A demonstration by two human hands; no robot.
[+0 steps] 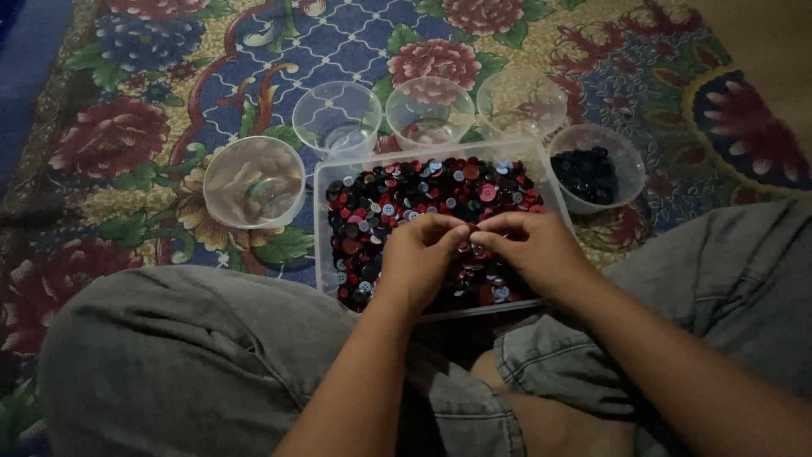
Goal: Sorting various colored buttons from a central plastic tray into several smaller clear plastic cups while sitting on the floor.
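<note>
Floral rug, clear tray, mixed buttons (red, dark, blue)

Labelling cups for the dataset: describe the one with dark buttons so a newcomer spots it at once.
Start at the clear tray of mixed buttons on the floral rug, under the two hands. Five clear cups arc around its far side; take the cup at the tray's right corner. It alone holds a pile of dark buttons; the other cups look nearly empty.

Buttons red, black, blue; cups clear; rug floral, perhaps maroon-blue
</note>
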